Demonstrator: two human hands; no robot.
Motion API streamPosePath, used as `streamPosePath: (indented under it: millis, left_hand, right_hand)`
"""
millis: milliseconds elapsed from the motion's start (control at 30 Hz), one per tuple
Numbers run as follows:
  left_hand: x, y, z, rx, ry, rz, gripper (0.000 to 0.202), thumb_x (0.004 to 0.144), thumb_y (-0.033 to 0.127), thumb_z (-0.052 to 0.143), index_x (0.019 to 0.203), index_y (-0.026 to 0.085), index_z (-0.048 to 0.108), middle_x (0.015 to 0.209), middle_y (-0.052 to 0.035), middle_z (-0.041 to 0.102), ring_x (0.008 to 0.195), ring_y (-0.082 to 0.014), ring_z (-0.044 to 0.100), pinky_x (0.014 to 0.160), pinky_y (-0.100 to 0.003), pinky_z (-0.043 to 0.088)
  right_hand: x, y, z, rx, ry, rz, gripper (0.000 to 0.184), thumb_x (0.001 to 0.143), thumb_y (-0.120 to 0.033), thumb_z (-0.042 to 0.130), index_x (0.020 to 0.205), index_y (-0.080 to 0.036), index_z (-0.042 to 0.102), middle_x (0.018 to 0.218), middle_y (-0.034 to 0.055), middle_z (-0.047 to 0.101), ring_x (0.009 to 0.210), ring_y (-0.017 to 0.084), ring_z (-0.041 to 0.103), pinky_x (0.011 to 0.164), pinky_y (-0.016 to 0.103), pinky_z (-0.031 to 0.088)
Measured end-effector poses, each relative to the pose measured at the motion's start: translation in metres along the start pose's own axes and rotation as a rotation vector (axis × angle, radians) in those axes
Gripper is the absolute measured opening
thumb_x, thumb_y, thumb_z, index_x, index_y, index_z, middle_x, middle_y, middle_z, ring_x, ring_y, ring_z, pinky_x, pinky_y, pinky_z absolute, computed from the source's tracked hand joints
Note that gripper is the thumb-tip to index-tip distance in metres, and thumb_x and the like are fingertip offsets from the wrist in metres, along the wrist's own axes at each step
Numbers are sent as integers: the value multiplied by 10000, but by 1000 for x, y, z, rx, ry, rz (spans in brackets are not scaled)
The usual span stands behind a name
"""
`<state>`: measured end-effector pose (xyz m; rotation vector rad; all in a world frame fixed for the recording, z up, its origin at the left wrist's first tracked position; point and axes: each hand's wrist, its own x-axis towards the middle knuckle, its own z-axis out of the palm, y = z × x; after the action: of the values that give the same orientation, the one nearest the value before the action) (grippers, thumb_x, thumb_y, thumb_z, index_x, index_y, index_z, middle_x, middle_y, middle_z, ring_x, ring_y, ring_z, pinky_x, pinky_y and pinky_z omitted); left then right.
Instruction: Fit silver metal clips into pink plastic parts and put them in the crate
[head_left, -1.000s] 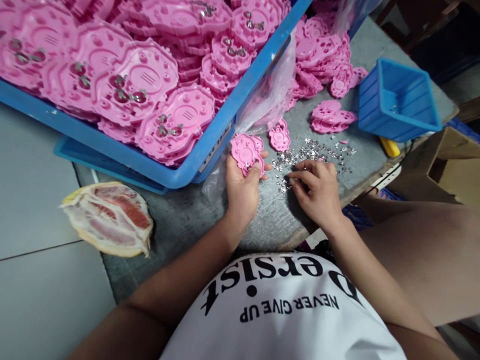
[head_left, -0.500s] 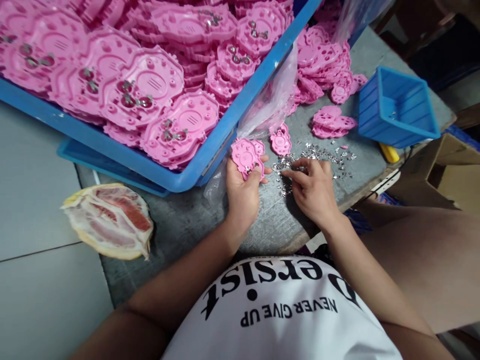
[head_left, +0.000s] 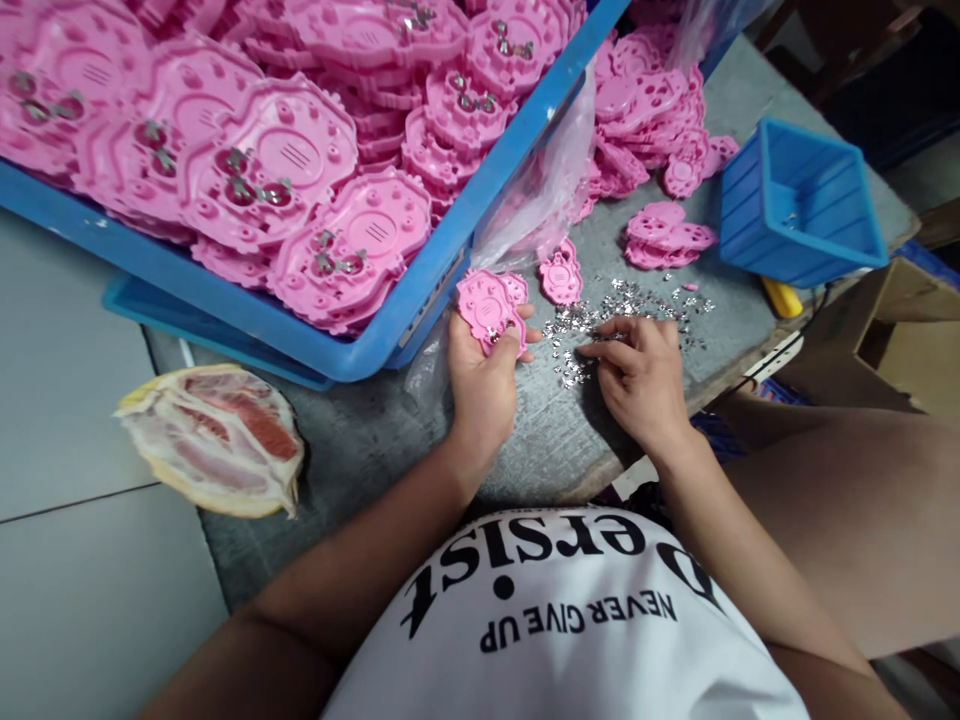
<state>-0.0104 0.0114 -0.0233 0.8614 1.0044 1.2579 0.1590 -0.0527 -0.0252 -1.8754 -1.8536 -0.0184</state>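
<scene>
My left hand [head_left: 484, 400] grips a pink plastic plate [head_left: 489, 303] with a scalloped edge, thumb pressed on its lower part. Small shiny metal bits show on the plate by the thumb. Behind it peeks another pink piece [head_left: 516, 288], partly covered. Over the tabletop to the right, my right hand [head_left: 641, 380] rests its fingertips among loose metal pieces [head_left: 574, 320], fingers bent and somewhat apart. Whether a tiny piece sits under those fingertips is hidden. One more pink plate [head_left: 560, 272] lies flat just beyond, between the hands.
A large blue crate [head_left: 360, 358] full of pink plates with metal bits stands at upper left. Plastic film [head_left: 525, 210] hangs beside it. Pink parts [head_left: 649, 120] are heaped behind. A small blue bin [head_left: 802, 220] stands right; a cut pomelo [head_left: 217, 435] lies left.
My right hand has shifted slightly right across the metal pieces, its fingers still low over them. My left hand keeps the pink plate nearly in place. The view has moved a little.
</scene>
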Motion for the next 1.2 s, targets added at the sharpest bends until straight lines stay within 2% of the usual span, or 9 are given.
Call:
streamPosePath:
  millis: [233, 433, 567, 767, 900, 1033, 1200]
  left_hand:
    - [-1, 2, 1, -9, 19, 2, 288, 861, 206, 670, 1114, 235, 538, 1041, -34, 751, 722, -125, 699, 575, -234, 502]
    - [-1, 1, 2, -3, 21, -4, 297, 863, 185, 657, 1126, 241, 532, 1034, -29, 749, 717, -122, 697, 582, -236, 510]
    - [-1, 2, 2, 0, 21, -10, 307, 858, 152, 646, 1128, 241, 531, 1032, -28, 747, 738, -133, 709, 593, -243, 514]
    - [-1, 2, 2, -23, 21, -9, 318, 855, 127, 634, 1135, 235, 530, 1034, -38, 750, 780, -161, 732, 599, -252, 509]
    - [-2, 2, 2, -7, 21, -4, 315, 857, 110, 610, 1132, 236, 524, 1050, -39, 751, 794, -164, 736, 600, -247, 502]
    - [-1, 1, 2, -14, 13, 2, 327, 855, 95, 602, 1139, 238, 527, 1053, -39, 747, 782, -158, 734, 599, -246, 499]
    - [-1, -2, 1, 21, 16, 4, 311, 862, 110, 607, 1129, 246, 523, 1061, -35, 750, 794, -157, 736, 602, -249, 512]
  right_hand:
    - [-2, 0, -5, 61, -9, 11, 306, 822, -47, 569, 767, -255, 788, 1060, 65, 717, 952, 271, 543, 838, 478, 474]
    - [0, -2, -2, 50, -9, 11, 379, 856, -45, 543, 981, -277, 815, 1113, 80, 687, 969, 274, 528, 865, 485, 453]
    - [1, -5, 2, 9, -31, -20, 431, 870, -40, 542, 1081, -303, 810, 1240, 95, 643, 1036, 287, 496, 895, 489, 444]
    - [1, -5, 4, -3, -65, -49, 404, 864, -44, 565, 1035, -308, 818, 1262, 88, 635, 1104, 299, 503, 924, 508, 442]
    - [2, -4, 2, 27, -67, -34, 395, 846, -45, 565, 966, -317, 826, 1244, 69, 650, 1068, 292, 518, 910, 511, 458]
    - [3, -5, 3, 23, -26, -30, 389, 874, -58, 558, 1035, -298, 818, 1232, 81, 660, 1006, 274, 525, 882, 493, 474]
    - [12, -5, 7, 1, -41, -50, 224, 951, -221, 625, 1042, -310, 811, 1237, 91, 660, 1068, 304, 513, 907, 517, 451]
